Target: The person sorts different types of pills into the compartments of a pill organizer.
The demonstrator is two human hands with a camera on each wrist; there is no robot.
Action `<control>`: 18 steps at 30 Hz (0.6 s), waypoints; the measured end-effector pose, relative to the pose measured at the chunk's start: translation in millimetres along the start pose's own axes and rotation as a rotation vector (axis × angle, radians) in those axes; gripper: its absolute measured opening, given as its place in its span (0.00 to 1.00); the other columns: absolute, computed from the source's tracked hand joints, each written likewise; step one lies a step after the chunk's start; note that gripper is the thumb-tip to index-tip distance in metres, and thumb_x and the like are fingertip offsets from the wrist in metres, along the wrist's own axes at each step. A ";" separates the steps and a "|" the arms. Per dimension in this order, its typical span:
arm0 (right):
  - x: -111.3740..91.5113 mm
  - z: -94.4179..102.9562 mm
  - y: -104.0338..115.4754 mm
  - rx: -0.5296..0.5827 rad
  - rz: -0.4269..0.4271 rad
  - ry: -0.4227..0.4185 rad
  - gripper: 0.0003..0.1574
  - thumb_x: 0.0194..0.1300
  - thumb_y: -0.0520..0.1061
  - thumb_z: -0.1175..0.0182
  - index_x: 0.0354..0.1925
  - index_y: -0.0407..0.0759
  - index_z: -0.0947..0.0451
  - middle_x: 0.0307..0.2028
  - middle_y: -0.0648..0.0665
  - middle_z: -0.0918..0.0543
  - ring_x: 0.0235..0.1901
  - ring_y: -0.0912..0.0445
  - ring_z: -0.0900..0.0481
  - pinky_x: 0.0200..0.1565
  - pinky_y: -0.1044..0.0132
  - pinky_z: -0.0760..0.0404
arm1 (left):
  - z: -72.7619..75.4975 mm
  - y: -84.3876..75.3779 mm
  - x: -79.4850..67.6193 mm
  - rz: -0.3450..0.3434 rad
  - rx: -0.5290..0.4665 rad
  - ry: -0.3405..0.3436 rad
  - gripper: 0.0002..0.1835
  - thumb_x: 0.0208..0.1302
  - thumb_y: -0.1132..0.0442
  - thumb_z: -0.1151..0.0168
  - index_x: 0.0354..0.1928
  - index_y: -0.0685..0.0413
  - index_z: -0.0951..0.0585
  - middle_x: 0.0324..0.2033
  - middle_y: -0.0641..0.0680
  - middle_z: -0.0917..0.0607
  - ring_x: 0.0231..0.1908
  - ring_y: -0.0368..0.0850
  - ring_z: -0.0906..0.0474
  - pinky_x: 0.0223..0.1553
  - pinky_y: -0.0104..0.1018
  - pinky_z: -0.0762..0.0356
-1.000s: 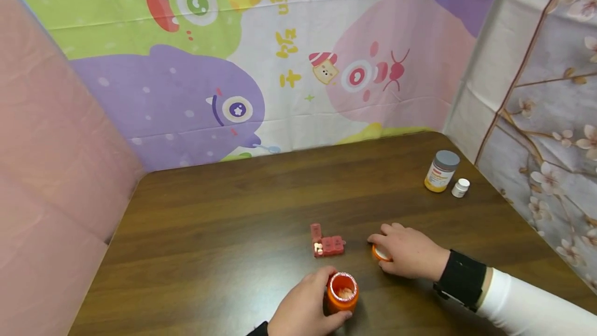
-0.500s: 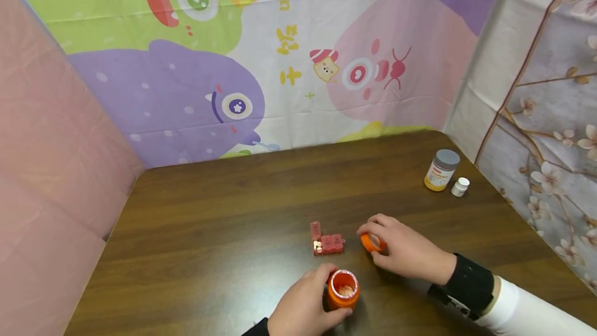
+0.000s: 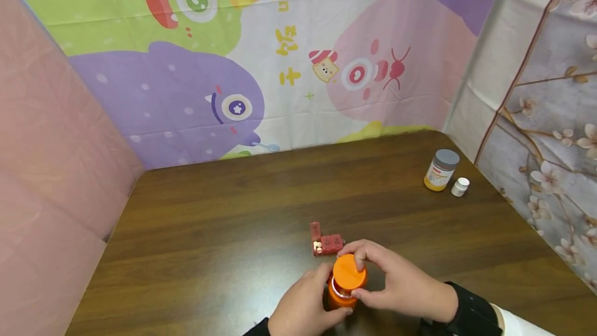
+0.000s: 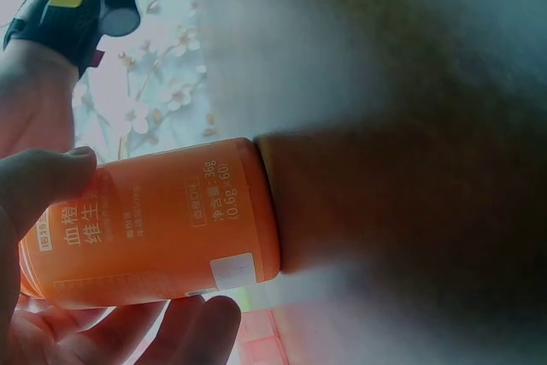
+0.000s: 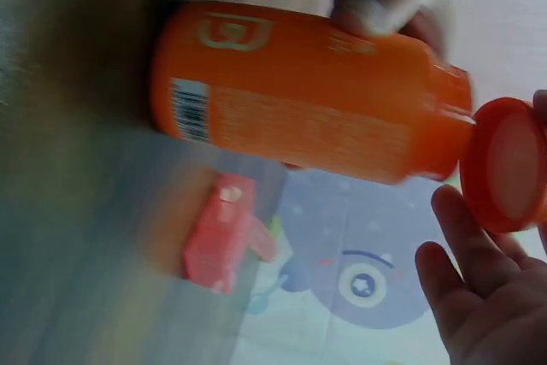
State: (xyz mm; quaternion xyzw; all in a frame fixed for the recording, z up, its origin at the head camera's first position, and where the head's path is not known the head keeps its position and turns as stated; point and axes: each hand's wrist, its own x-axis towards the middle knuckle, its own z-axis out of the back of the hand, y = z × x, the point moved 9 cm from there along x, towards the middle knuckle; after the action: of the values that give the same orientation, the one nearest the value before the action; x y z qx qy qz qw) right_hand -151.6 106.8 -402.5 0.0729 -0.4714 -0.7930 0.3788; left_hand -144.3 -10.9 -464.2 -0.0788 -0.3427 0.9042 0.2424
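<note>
Standing on the table, an orange pill bottle (image 4: 162, 220) is gripped round its side by my left hand (image 3: 300, 305). My right hand (image 3: 401, 284) pinches the orange cap (image 3: 349, 272) by its rim, tilted over the bottle's mouth. In the right wrist view the cap's inner side faces the bottle neck (image 5: 444, 126), at its edge. Just behind the bottle lies a small red pill organizer (image 3: 328, 244). Its left lid stands up, and pale tablets (image 3: 317, 247) fill that compartment; the other lids are down.
At the back right of the brown wooden table (image 3: 210, 211) stand a jar with a grey lid (image 3: 440, 170) and a small white bottle (image 3: 460, 187). Printed cloths (image 3: 289, 108) hang behind and beside the table.
My right hand has lifted the cap off the table, turned it over, and brought it left onto the bottle's mouth. My left hand has stayed round the bottle.
</note>
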 end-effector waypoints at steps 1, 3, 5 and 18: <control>0.3 -3.3 -0.6 -0.031 0.017 0.010 0.21 0.57 0.44 0.29 0.38 0.51 0.34 0.57 0.48 0.26 0.51 0.54 0.28 0.51 0.56 0.23 | 0.5 0.2 -0.1 -0.003 0.003 -0.004 0.34 0.51 0.46 0.26 0.57 0.50 0.29 0.44 0.47 0.19 0.38 0.35 0.25 0.43 0.38 0.21; 0.1 -9.2 -1.0 -0.098 0.064 0.024 0.20 0.57 0.45 0.29 0.35 0.52 0.34 0.57 0.48 0.26 0.50 0.54 0.27 0.49 0.58 0.21 | 1.4 0.4 -0.2 -0.011 0.003 -0.013 0.34 0.51 0.47 0.26 0.57 0.50 0.29 0.43 0.47 0.19 0.37 0.35 0.26 0.42 0.37 0.21; -0.6 -13.7 -0.8 -0.146 0.106 0.030 0.19 0.57 0.45 0.29 0.34 0.52 0.33 0.56 0.47 0.25 0.50 0.54 0.27 0.47 0.59 0.20 | 2.0 0.2 -0.8 -0.027 0.005 -0.026 0.33 0.51 0.47 0.26 0.56 0.50 0.28 0.42 0.47 0.19 0.36 0.35 0.26 0.40 0.35 0.22; 1.6 -17.7 -3.7 -0.227 0.060 0.064 0.17 0.60 0.50 0.32 0.30 0.56 0.34 0.55 0.55 0.26 0.46 0.60 0.26 0.40 0.62 0.19 | 3.7 1.1 1.5 -0.057 -0.011 -0.058 0.32 0.50 0.48 0.26 0.55 0.46 0.28 0.42 0.44 0.19 0.36 0.34 0.26 0.40 0.34 0.22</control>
State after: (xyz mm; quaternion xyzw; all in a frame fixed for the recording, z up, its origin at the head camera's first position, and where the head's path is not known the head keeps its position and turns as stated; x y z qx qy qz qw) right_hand -146.3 94.5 -414.7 0.0407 -0.3685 -0.8269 0.4228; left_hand -147.2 -13.0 -462.1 -0.0442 -0.3567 0.8969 0.2577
